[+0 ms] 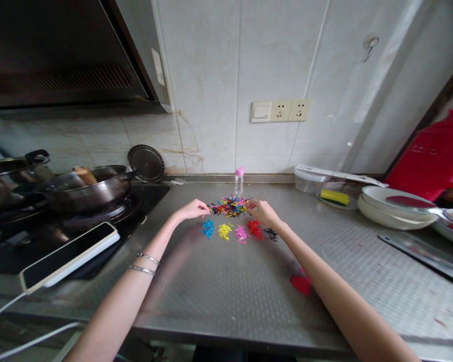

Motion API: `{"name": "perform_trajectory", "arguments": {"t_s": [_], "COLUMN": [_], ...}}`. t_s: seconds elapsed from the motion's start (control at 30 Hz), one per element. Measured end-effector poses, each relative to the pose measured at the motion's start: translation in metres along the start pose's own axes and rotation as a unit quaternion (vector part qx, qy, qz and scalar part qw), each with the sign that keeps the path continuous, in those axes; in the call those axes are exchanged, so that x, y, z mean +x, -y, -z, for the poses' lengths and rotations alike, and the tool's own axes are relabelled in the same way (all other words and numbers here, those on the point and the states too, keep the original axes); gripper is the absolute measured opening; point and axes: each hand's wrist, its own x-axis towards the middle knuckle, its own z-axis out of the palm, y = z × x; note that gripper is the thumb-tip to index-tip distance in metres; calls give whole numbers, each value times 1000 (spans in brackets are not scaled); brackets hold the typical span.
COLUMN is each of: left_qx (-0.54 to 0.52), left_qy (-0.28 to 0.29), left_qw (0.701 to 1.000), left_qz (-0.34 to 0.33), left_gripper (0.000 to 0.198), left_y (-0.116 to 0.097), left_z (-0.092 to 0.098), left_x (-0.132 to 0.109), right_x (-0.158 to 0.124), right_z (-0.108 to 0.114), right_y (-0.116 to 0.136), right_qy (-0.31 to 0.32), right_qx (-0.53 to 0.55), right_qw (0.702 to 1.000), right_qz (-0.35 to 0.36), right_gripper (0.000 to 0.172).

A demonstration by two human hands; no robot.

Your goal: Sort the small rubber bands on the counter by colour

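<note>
Steel bench [226,291] carries a mixed pile of coloured bands [229,206] just before a pink-capped bottle [239,182], contents unclear. Left hand [194,208] and right hand [261,211] touch the pile's opposite edges, fingers pinched together; whether they grip bands is unclear.

We see soft, even light, brightest on the wall [211,75]; the worktop [219,301] shows a dull sheen, the hood [60,50] is dark, and lines bow near the edges.
</note>
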Motion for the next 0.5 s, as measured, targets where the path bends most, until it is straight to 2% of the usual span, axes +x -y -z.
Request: {"name": "perform_trajectory", "arguments": {"t_s": [0.27,0.5], "left_qx": [-13,-33], "left_qy": [-8,-45], "left_qw": [1000,998], "left_qz": [4,11], "left_gripper": [31,30], "left_y": [-2,-10], "left_z": [-1,-6], "left_x": [-1,-2], "right_x": [-3,5], "right_z": [-2,-9], "right_y": [0,-11], "right_qy": [-18,-37], "right_qx": [-4,53], "right_qw": [999,998], "right_qz": [49,14], "right_gripper": [16,16]}}
